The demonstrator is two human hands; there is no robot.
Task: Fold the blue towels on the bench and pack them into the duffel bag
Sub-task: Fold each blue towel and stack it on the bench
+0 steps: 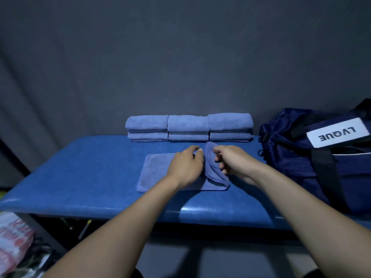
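My left hand (185, 166) hides the flat blue microfibre towel's (155, 171) middle. My right hand (230, 160) pinches its raised fold. The navy nylon duffel bag (313, 157) is cut off at right.

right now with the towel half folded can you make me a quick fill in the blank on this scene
1. The right hand lifts one end of the towel while the left hand rests on ____.
2. The folded towels at the back of the bench stand in ____ stacks.
3. The duffel bag sits at the bench's ____ end.
4. The bag's white label reads ____.

Missing words: the towel; three; right; LVQUE
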